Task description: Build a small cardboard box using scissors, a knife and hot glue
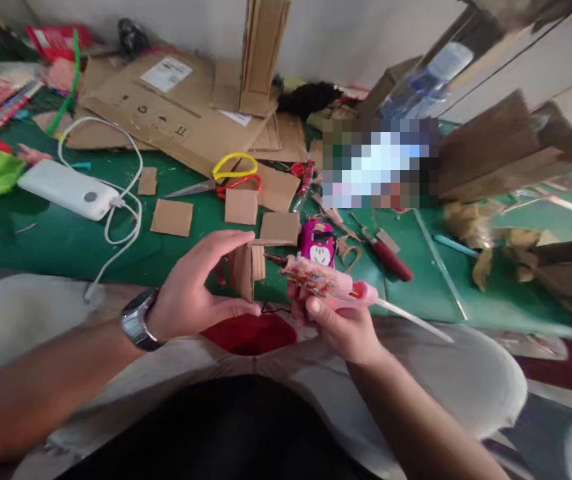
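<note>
My right hand [339, 323] is closed round a pink hot glue gun [336, 280], its crusted nozzle pointing left and a clear glue stick [416, 320] poking out of its back. Just left of the nozzle is a small folded cardboard piece [241, 272], upright at the table's front edge. My left hand [199, 287], with a watch on the wrist, grips this piece between thumb and fingers. Several cut cardboard squares [172, 217] lie beyond the hands. Behind the glue gun sits a magenta object with a white face print [317, 243].
Scissors with yellow and orange handles [236, 175] lie near a large flattened carton [166, 110]. To the left is a white power bank [66, 189] with a looped cable. A red-handled tool [391, 259] lies at right, near a blurred-out bright screen [379, 163] and a plastic bottle [429, 80].
</note>
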The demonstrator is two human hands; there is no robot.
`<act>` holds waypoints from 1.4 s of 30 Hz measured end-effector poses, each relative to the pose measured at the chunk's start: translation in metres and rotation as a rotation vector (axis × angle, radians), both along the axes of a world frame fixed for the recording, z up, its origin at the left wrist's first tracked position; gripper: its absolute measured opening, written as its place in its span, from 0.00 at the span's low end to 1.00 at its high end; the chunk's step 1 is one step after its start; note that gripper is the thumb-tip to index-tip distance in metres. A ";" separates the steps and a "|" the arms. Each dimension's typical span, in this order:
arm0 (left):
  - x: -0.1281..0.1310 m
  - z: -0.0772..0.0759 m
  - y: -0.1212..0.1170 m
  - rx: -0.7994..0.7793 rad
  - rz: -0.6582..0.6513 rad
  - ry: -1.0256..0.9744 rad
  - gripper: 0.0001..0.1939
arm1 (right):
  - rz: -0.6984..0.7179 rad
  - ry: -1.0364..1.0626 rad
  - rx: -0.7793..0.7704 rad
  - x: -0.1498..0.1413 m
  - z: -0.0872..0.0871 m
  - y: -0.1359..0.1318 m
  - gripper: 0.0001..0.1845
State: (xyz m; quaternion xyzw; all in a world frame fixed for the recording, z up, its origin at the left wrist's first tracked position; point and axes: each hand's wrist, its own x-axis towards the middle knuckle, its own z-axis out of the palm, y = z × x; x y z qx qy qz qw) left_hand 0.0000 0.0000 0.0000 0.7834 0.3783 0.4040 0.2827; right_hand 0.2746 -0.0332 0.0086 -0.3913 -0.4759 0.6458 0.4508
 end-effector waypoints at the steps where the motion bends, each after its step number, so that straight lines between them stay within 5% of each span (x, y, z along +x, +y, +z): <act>1: 0.000 0.001 0.000 0.007 -0.009 -0.001 0.48 | 0.001 -0.021 -0.008 0.000 0.001 -0.001 0.17; 21: 0.000 0.008 0.001 0.072 -0.067 0.027 0.53 | -0.021 -0.316 0.261 0.002 0.006 -0.004 0.18; 42: 0.000 0.007 -0.001 0.058 -0.070 0.031 0.52 | 0.012 -0.317 0.228 0.001 0.006 -0.003 0.27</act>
